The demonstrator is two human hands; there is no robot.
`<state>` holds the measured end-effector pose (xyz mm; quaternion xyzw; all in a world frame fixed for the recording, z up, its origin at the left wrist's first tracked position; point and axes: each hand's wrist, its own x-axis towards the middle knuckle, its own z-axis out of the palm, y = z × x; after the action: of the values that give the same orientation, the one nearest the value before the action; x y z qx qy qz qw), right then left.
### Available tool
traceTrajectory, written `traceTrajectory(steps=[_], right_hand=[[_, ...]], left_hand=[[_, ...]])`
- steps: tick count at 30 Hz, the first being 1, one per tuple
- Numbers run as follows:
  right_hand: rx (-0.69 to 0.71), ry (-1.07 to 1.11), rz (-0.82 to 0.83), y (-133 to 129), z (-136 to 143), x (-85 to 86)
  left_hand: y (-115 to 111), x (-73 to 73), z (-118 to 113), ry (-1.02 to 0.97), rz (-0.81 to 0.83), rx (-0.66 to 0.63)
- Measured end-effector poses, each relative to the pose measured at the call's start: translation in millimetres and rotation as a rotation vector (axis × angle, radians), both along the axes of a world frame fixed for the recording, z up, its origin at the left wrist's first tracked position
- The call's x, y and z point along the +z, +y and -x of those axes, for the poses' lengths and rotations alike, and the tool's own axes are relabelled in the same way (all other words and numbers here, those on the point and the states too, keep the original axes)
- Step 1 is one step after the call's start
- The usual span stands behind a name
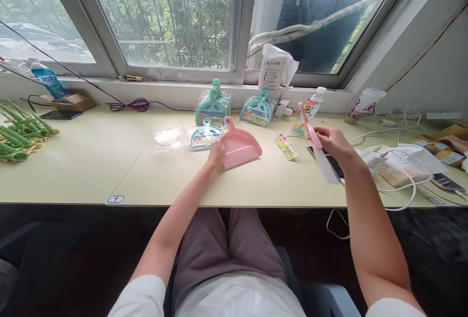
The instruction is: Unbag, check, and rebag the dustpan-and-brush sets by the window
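Observation:
My left hand (217,152) is closed on the left edge of a pink dustpan (241,147), held just above the table. In my right hand (331,142) is a pink brush (311,130) with pale bristles pointing down, its handle end up. Behind my left hand lies a green dustpan set (205,136). Two more packed green sets, one at the back (213,107) and one to its right (258,108), lean near the wall. A yellow-green label card (285,147) lies between my hands. Clear plastic bags (171,138) lie flat to the left.
Behind my right hand stands a drink bottle (310,109); a dark phone (331,162) lies under that hand. White cables (405,161) and a plastic bag cover the right side. Green brushes (18,131) lie far left. Another person's hand (455,142) shows far right.

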<state>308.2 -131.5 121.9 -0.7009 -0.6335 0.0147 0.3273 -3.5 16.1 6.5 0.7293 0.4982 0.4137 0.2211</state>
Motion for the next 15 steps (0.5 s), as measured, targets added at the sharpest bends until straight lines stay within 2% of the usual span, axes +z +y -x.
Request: traceTrajectory(steps=[1,3,7,10,15], right_hand=[[-0.033,-0.069,0.093,-2,-4,1.4],[-0.14,-0.215,0.235,-1,1,-8.0],[-0.225,-0.38,0.458,17,28,-52.8],[-0.25,-0.394,0.487,29,35,-76.5],[-0.251,-0.379,0.473,34,28,-84.0]], left_hand=[[-2,0.9,-2,0.036,0.005,-0.051],[-7,1.6,-9,0.123,0.028,-0.139],[-16,-1.8,-13,0.246,0.038,-0.181],[-14,-5.2,-3,0.254,0.07,-0.142],[-9,-6.0,4,0.246,0.041,-0.047]])
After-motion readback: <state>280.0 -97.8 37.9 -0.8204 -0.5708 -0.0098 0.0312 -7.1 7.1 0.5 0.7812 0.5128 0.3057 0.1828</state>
